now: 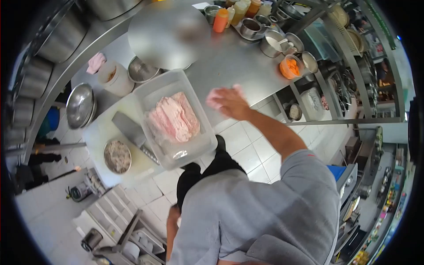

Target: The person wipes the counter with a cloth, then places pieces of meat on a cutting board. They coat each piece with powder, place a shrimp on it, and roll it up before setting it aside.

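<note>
My right hand is pressed over a pink cloth on the bare steel counter, right of a clear plastic tub. Fingers and cloth are slightly blurred. Folded slabs of pale pink raw meat lie in the plastic tub, which rests partly on a white cutting board. Left of the tub, a wide-bladed cleaver lies on the board, its handle against the tub. My left hand hangs low beside my leg, away from the counter; its fingers are mostly hidden.
A metal bowl of greyish food sits on the board's near corner. Stacked steel bowls and a white container stand at left. Squeeze bottles, pots and a tub of orange pieces line the back and right.
</note>
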Demonstrator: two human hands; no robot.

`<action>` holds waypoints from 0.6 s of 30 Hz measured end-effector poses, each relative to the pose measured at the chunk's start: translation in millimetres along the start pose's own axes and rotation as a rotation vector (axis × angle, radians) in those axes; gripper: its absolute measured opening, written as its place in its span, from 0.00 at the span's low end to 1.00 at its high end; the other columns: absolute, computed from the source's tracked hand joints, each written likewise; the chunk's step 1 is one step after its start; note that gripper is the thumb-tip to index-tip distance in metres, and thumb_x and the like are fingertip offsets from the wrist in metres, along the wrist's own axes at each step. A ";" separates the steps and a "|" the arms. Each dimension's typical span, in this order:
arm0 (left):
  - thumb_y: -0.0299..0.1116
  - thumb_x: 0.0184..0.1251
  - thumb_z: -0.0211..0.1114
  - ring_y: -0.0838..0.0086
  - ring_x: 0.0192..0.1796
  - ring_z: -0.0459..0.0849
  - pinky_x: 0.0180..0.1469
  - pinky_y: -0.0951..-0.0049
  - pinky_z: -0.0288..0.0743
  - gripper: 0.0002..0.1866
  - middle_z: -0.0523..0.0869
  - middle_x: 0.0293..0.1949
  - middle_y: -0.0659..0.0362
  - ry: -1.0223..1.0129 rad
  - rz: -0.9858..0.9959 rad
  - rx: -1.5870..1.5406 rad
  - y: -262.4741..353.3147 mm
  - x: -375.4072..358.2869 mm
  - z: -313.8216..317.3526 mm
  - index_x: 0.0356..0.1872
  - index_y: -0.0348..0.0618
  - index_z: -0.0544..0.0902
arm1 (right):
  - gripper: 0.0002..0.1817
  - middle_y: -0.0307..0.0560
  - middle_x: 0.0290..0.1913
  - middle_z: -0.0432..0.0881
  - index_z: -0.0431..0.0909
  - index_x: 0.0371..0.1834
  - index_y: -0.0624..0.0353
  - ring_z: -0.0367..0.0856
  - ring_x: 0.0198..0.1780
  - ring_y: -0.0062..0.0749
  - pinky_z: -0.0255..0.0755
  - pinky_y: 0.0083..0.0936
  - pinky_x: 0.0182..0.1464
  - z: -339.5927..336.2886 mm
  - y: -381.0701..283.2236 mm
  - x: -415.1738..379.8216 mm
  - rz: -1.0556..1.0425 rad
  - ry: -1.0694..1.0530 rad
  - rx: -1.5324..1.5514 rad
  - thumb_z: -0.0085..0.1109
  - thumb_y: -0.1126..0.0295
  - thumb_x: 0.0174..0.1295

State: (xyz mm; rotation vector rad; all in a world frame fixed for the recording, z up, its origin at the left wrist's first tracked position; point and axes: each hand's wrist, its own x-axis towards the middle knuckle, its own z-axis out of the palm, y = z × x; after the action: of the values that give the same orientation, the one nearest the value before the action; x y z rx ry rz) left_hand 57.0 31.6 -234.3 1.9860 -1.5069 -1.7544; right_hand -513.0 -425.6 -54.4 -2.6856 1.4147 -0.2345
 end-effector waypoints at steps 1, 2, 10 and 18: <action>0.53 0.94 0.58 0.34 0.67 0.93 0.73 0.44 0.85 0.30 0.95 0.62 0.31 0.021 -0.023 0.007 18.5 -10.0 -12.7 0.65 0.34 0.93 | 0.21 0.32 0.71 0.80 0.84 0.73 0.31 0.78 0.78 0.33 0.61 0.62 0.73 -30.2 20.5 -11.9 0.142 -0.200 0.152 0.48 0.47 0.88; 0.62 0.92 0.60 0.32 0.68 0.92 0.71 0.41 0.86 0.34 0.96 0.58 0.30 -0.025 -0.227 0.436 81.2 0.2 -33.6 0.62 0.38 0.95 | 0.22 0.34 0.71 0.81 0.84 0.73 0.32 0.79 0.78 0.36 0.63 0.63 0.72 -36.6 46.7 -34.8 0.218 -0.084 0.123 0.46 0.45 0.88; 0.50 0.92 0.70 0.57 0.31 0.94 0.38 0.53 0.82 0.23 0.92 0.26 0.48 0.680 -0.026 0.125 390.9 -34.7 -115.7 0.60 0.37 0.91 | 0.28 0.53 0.84 0.72 0.71 0.88 0.41 0.70 0.85 0.55 0.69 0.58 0.85 48.1 183.4 -30.2 1.000 0.253 -0.172 0.49 0.55 0.89; 0.47 0.86 0.77 0.53 0.32 0.92 0.40 0.50 0.82 0.22 0.93 0.29 0.46 0.730 -0.054 0.341 405.9 -26.9 -84.6 0.60 0.36 0.92 | 0.25 0.42 0.79 0.81 0.82 0.77 0.42 0.75 0.84 0.43 0.78 0.48 0.77 22.8 89.4 86.5 0.184 0.157 -0.036 0.58 0.64 0.78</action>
State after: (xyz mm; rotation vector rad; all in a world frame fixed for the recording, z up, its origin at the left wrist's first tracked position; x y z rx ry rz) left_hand -111.0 -198.8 68.0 2.4410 -1.5289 -0.6421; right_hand -533.2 -547.1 -83.0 -2.5920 1.7149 -0.4160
